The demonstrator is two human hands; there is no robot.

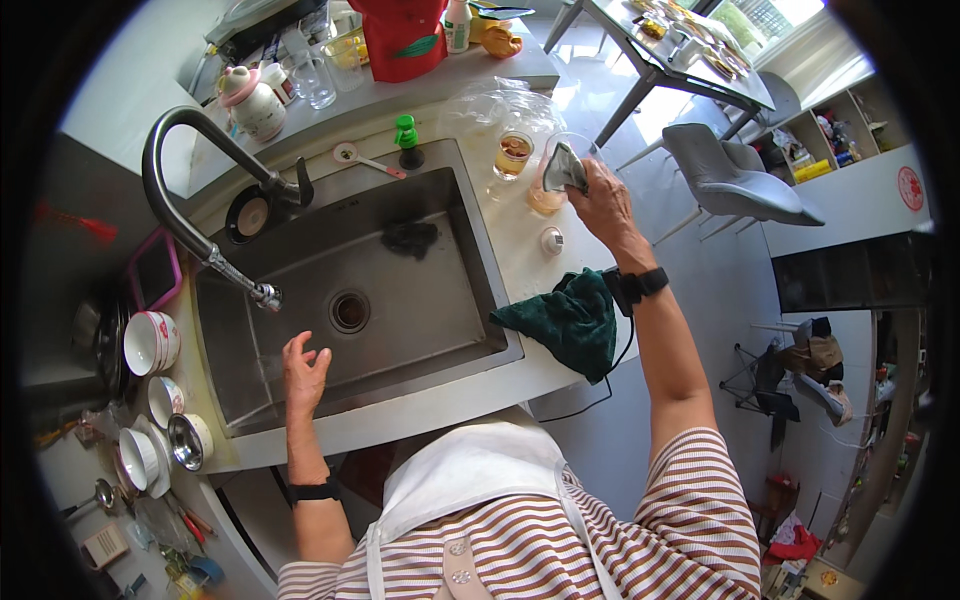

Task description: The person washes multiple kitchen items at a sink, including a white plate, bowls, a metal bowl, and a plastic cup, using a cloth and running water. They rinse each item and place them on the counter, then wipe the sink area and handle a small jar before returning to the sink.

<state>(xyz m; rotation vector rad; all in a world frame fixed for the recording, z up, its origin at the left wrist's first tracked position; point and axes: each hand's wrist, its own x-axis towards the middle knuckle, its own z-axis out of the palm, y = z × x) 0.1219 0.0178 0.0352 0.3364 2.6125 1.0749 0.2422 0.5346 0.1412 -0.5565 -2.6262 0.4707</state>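
My right hand [606,201] grips a folded grey cloth or pad [561,169] at the right end of the counter. The cloth overlaps a tall clear glass vessel [545,201] with a little amber liquid at its bottom; whether my fingers also touch the glass is hard to tell. Just left of it stands a small glass [514,156] of amber liquid with dark pieces in it. My left hand [306,371] hovers over the front of the steel sink [420,315], fingers apart and holding nothing. A dark scrubber or cloth [409,238] lies inside the sink.
A curved faucet [169,150] arches over the sink's left side. A dark green towel [570,322] drapes over the counter's front right, below a small white bottle [552,241]. Stacked bowls [150,343] line the left. Crumpled clear plastic [495,109] lies behind the glasses.
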